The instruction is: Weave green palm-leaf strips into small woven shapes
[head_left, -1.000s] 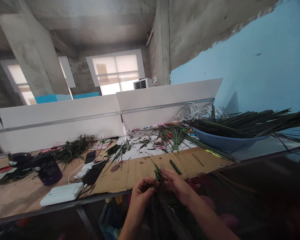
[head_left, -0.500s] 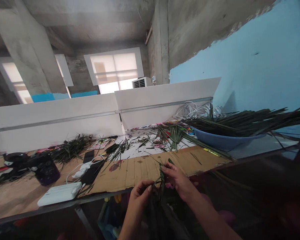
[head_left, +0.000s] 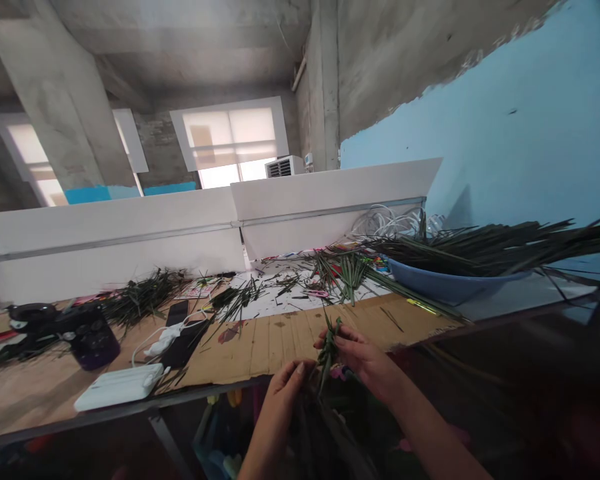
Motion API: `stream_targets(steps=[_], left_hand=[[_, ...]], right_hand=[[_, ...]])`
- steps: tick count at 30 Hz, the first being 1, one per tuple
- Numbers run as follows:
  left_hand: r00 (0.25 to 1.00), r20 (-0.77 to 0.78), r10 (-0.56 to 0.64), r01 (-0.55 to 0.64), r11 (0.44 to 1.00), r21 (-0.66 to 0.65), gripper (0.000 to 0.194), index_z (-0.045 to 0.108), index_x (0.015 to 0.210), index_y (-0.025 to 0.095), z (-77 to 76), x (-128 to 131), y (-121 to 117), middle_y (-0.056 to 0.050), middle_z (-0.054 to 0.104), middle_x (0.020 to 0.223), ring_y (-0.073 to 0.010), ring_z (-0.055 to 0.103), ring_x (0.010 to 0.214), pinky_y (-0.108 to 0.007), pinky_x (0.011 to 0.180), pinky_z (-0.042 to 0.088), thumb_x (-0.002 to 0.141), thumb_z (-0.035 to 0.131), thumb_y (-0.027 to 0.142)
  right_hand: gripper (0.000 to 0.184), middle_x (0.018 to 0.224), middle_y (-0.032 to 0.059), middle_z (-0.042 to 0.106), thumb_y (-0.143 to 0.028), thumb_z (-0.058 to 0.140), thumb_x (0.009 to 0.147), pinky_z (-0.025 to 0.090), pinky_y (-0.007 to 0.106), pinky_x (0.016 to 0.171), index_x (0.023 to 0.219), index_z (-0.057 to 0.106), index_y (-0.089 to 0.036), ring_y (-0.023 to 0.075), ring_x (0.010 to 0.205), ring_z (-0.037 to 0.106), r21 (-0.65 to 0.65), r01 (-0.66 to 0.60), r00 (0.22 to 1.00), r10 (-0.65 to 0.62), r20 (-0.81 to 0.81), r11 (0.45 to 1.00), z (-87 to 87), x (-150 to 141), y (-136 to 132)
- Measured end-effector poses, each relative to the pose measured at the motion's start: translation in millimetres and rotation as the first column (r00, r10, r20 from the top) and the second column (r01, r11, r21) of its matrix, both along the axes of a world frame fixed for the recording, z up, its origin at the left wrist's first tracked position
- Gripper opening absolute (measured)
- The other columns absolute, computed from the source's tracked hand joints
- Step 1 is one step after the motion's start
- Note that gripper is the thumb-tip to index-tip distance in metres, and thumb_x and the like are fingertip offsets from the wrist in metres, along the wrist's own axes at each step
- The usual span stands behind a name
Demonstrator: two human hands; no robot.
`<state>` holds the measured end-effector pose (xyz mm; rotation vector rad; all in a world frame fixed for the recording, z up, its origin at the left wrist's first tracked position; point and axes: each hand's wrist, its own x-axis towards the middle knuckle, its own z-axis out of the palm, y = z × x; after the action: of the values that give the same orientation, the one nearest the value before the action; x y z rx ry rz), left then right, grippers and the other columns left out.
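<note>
Over the table's front edge, my right hand (head_left: 363,357) grips a small woven piece of dark green leaf strips (head_left: 327,350) between thumb and fingers. One thin strip points up out of the piece and others hang down below it. My left hand (head_left: 287,387) is just left of and below it, thumb and fingers closed on a leaf strip whose lower part blends into the dark. Beneath both hands, long dark strips trail down, too dim to make out well. Cardboard (head_left: 265,353) lies on the table just beyond the hands.
A blue basin (head_left: 445,280) heaped with long leaves stands at right. Cut leaf strips (head_left: 353,273) and another leaf pile (head_left: 145,293) lie toward the back. At left are a white power bank (head_left: 120,387), a black phone (head_left: 178,312), a cable and a dark cup (head_left: 90,340).
My right hand has shifted slightly right and down, its fingers now wrapped around the woven piece, which shows more plainly. My left hand stays nearly in place, a little farther from the piece.
</note>
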<state>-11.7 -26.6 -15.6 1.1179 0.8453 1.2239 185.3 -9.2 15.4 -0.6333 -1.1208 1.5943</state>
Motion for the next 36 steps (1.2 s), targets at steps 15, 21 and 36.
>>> stream_targets(steps=[15,21,36], left_hand=[[0.970,0.243,-0.031,0.044,0.998,-0.047,0.036,0.078,0.091,0.019,3.5,25,-9,-0.006,0.078,0.089,-0.0210,0.070,0.085,-0.028,0.082,0.050,0.062,0.091,0.037],[0.954,0.263,0.142,-0.131,0.990,-0.060,0.031,0.076,0.090,0.020,7.5,32,-18,-0.004,0.077,0.088,-0.0200,0.070,0.080,-0.027,0.075,0.052,0.066,0.088,0.038],[0.968,0.228,0.105,-0.065,0.983,-0.173,0.043,0.081,0.085,0.015,16.4,20,-26,-0.003,0.072,0.066,-0.0125,0.060,0.058,-0.022,0.059,0.046,0.060,0.088,0.050]], right_hand=[[0.044,0.106,0.0050,0.072,-0.052,0.081,0.075,0.047,0.030,0.074,0.109,0.073,-0.025,0.0200,0.086,0.066,-0.017,0.084,0.996,-0.085,-0.008,0.996,-1.9,-10,-5],[0.031,0.079,0.0010,0.071,-0.048,0.081,0.077,0.046,0.028,0.071,0.083,0.071,-0.019,0.0179,0.074,0.065,-0.098,0.094,0.995,-0.096,-0.024,0.991,-17.0,-19,-25],[0.030,0.079,0.0021,0.075,-0.039,0.086,0.071,0.057,0.034,0.071,0.080,0.063,-0.021,0.0238,0.076,0.074,-0.201,0.063,0.991,-0.085,-0.105,0.978,-3.5,-24,-39]])
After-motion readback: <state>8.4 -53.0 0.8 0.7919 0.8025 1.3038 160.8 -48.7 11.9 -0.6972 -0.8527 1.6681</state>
